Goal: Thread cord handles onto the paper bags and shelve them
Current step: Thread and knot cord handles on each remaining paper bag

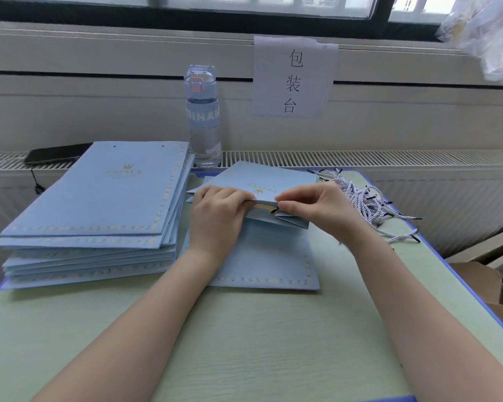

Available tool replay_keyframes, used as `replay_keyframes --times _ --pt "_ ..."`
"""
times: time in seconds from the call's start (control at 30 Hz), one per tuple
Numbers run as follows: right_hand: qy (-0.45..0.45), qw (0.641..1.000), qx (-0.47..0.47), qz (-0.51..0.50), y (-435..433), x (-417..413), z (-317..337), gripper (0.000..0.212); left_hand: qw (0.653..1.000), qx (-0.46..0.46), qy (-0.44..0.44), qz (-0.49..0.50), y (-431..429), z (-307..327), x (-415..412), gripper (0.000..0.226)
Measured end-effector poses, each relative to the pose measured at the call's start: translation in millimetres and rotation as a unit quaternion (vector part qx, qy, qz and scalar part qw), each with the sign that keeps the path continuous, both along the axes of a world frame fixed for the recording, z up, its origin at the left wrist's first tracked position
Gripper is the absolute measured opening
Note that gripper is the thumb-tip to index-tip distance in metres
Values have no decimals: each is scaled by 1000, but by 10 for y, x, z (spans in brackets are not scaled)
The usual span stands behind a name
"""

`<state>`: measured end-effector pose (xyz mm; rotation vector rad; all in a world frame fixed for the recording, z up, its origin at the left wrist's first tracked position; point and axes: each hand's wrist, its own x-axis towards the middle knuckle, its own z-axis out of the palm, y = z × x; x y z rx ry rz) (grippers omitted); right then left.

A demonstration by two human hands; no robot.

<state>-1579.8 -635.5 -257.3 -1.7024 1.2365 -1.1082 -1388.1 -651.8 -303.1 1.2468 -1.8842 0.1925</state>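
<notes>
Bag [262, 256] lies flat on the table [244, 343], right in front, w/ its top edge lifted a bit. L hand [218, 210] holds that top edge, fingers curled on it. R hand [311, 207] pinches a cord tip [274, 210], black, right at the bag's edge. Looks like the threading step: tip going into a hole. Next, I think: push the tip thru, pull the cord along, then do the other end. Needs a small careful poke, b/c the hole is hid by fingers. More cords [369, 204] sit in a pile just beside R hand. Stack [99, 204] of bags on the left, top one has no handle yet. Can't see anything inside the bag's mouth. Bottle [203, 117] at the back: can't tell how full. Box [474, 280] far right: can't see what's in it. No shelf in view
</notes>
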Motion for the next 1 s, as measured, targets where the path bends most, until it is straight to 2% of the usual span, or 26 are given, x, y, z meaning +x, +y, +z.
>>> replay_keyframes --times 0.17,0.3,0.43,0.53,0.67,0.77,0.87,0.93,1.0 --pt "-12 999 28 40 -17 -73 -7 23 1000 13 -9 -9 30 18 7 32" --pt "44 999 12 16 -62 -92 -25 32 1000 14 -19 -13 25 4 -6 35" --pt "93 996 -3 13 -68 -122 -33 22 1000 6 -23 -11 15 -5 13 34" --pt "141 989 15 32 -56 -134 -46 23 999 -2 -31 -7 8 -19 22 34" --pt "132 991 21 30 -74 -127 -53 26 998 -28 -54 -18 -11 -37 6 31" --pt "128 991 40 15 -92 -104 -69 25 994 -52 -86 -41 -54 -57 9 18" --pt "128 991 47 11 -98 -78 -96 25 994 -38 -88 -53 -71 -77 13 19" --pt "141 989 30 3 -95 -83 -110 24 995 -24 -83 -56 -69 -89 18 18" --pt "196 980 -9 -15 -107 -113 -136 23 995 -14 -81 -54 -63 -95 18 18"
